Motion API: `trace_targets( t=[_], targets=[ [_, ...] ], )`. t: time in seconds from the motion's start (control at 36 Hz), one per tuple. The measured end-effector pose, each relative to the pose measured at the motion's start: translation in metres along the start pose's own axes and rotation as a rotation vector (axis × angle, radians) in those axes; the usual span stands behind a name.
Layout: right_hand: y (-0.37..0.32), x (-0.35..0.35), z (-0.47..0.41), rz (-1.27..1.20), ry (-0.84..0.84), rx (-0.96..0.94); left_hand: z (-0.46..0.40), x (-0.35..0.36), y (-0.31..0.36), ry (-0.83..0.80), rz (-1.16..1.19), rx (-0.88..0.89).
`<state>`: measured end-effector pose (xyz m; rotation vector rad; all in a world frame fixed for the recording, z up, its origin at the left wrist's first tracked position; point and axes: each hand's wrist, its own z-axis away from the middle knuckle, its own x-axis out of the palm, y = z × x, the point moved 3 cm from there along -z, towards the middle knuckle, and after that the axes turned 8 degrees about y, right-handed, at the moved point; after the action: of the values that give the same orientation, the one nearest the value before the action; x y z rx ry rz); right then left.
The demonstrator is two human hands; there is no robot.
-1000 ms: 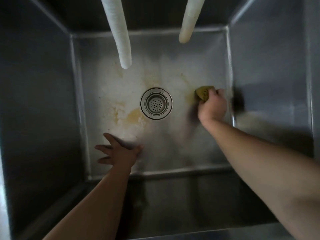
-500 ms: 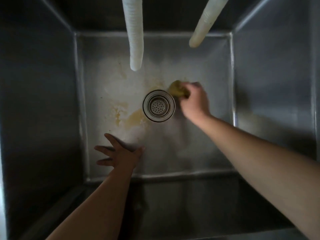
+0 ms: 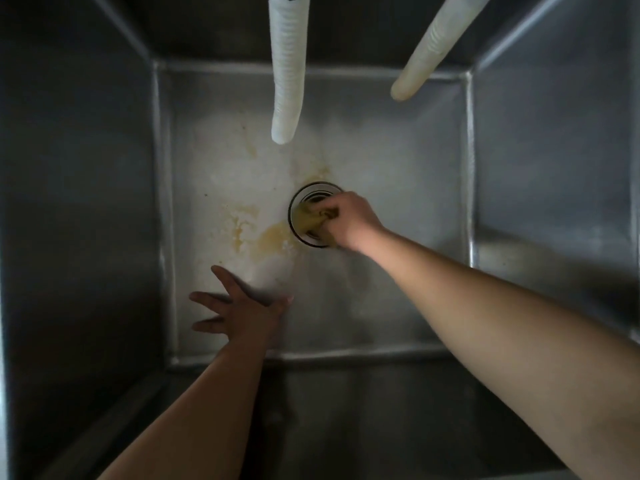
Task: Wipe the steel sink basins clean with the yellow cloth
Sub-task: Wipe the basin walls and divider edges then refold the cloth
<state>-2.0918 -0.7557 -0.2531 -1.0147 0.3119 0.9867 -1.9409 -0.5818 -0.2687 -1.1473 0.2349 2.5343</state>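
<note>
I look straight down into a deep steel sink basin [image 3: 398, 188]. My right hand [image 3: 349, 220] grips the bunched yellow cloth [image 3: 308, 218] and presses it onto the round drain strainer [image 3: 311, 194] in the middle of the floor, covering most of it. My left hand [image 3: 242, 311] lies flat on the basin floor near the front left, fingers spread and holding nothing. Yellow-brown stains [image 3: 256, 233] mark the floor just left of the drain.
Two white ribbed hoses hang into the basin from above, the left hose [image 3: 287, 71] and the right hose [image 3: 433, 50]. Steep steel walls close in on the left [image 3: 76, 202], the right [image 3: 554, 168] and the front [image 3: 363, 410].
My right hand has carried the cloth leftward, from the right side of the floor onto the drain. My left hand has stayed planted in the same spot.
</note>
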Motion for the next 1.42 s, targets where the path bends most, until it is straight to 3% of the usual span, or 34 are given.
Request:
trace_targets(
  t=[0.06, 0.11, 0.22, 0.36, 0.53, 0.72, 0.81, 0.86, 0.92, 1.06, 1.14, 1.25, 1.42],
  targets=[
    [-0.006, 0.003, 0.003, -0.081, -0.091, -0.014, -0.001, 0.000, 0.000, 0.003, -0.001, 0.001],
    [-0.007, -0.011, 0.000, -0.079, -0.043, -0.059, -0.001, 0.001, 0.000, 0.008, -0.002, 0.002],
    [0.011, -0.071, -0.028, 0.002, 0.242, -0.061, 0.000, 0.001, -0.002, 0.020, 0.016, 0.016],
    [0.031, -0.127, -0.066, 0.083, 0.547, 0.152, 0.002, 0.000, -0.003, 0.022, 0.032, 0.042],
    [-0.011, -0.080, -0.075, 0.066, 0.409, 0.063, 0.003, 0.002, -0.002, 0.025, 0.041, 0.046],
    [-0.037, -0.013, -0.029, 0.303, 0.015, -0.382, 0.004, -0.001, 0.000, -0.007, 0.040, 0.035],
    [-0.023, -0.009, -0.012, 0.365, -0.204, -0.304, 0.005, -0.002, 0.000, -0.014, 0.070, 0.024],
    [-0.014, -0.015, -0.003, 0.371, -0.262, -0.251, 0.007, -0.004, 0.001, -0.008, 0.064, 0.025],
    [-0.012, -0.029, -0.002, 0.285, -0.174, -0.221, 0.008, -0.005, 0.003, -0.013, 0.052, 0.030],
    [-0.026, -0.065, -0.036, 0.122, 0.347, -0.238, 0.008, -0.007, 0.003, -0.055, 0.085, 0.014],
    [-0.041, -0.064, -0.063, 0.066, 0.501, -0.167, 0.006, -0.006, 0.002, -0.070, 0.111, 0.008],
    [-0.067, -0.031, -0.099, -0.077, 0.477, -0.112, 0.002, 0.000, -0.002, -0.053, 0.122, 0.007],
    [-0.136, 0.021, -0.131, -0.122, 0.224, -0.329, -0.004, 0.006, -0.001, -0.032, 0.120, -0.022]
  ],
)
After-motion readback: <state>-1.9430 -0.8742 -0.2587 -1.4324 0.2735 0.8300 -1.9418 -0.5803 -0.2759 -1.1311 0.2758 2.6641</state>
